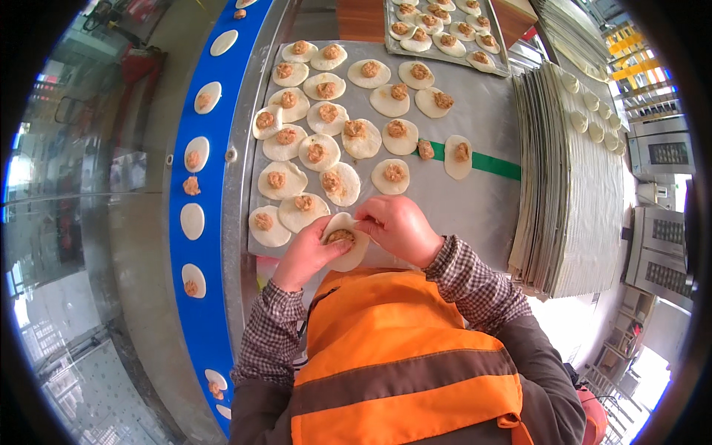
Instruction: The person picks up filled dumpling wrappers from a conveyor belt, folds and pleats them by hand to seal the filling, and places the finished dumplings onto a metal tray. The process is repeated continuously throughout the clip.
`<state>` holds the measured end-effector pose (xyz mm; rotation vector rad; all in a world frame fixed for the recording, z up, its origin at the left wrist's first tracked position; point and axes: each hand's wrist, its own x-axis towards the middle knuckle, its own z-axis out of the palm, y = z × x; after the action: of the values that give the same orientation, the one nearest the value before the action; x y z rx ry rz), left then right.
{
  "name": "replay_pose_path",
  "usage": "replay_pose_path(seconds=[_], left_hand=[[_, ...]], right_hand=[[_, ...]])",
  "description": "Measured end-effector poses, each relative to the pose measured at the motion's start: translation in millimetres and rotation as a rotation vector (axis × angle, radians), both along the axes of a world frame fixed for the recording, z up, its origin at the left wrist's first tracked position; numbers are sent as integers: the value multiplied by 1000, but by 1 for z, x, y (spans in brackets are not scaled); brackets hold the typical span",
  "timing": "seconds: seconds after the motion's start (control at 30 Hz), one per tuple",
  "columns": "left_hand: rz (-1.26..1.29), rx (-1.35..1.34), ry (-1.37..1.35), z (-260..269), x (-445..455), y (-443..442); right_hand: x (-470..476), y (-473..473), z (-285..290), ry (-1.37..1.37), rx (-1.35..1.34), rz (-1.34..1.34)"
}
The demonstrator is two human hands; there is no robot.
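My left hand [308, 248] holds a round dough wrapper [351, 257] from below, its thumb pressed on the meat filling [340, 237] in the middle. With thumb and fingertips, my right hand [397, 228] pinches the wrapper's upper right edge. The wrapper is still mostly spread, so the filling shows. Beyond my hands, several flat dough wrappers topped with filling [316, 153] lie on the metal table [461, 214], some overlapping at the left. A loose lump of filling [425, 149] lies beside a green strip [495, 167], near another topped wrapper [458, 157].
Along the left runs a blue conveyor belt [203, 334] carrying wrappers, some with filling. A metal tray [503, 69] of topped wrappers stands at the far edge. To the right is a tall stack of trays [589, 222], shaped dough pieces [596, 133] on top.
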<state>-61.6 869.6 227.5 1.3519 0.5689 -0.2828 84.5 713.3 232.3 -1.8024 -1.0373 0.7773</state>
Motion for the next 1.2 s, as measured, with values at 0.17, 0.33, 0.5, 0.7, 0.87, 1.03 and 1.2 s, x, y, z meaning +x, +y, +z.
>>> replay_pose_path(seconds=[0.17,0.33,0.5,0.7,0.87,1.03,1.2], left_hand=[[-180,-98,-169,-5,8,9],[177,-464,94,-12,-5,17],[-7,-183,-97,-20,-3,18],[-377,266,-177,-13,8,43],[-43,-163,-60,-1,4,43],[31,-206,-116,0,5,27],[-173,122,32,2,17,23]], right_hand=[[0,-6,3,-21,-21,14],[-7,0,7,-49,-28,-22],[-14,11,5,38,-102,-74],[-20,18,2,155,-38,-83],[-23,14,7,-81,-12,-88],[-26,13,10,466,-5,-283],[-19,13,12,-621,230,-61]])
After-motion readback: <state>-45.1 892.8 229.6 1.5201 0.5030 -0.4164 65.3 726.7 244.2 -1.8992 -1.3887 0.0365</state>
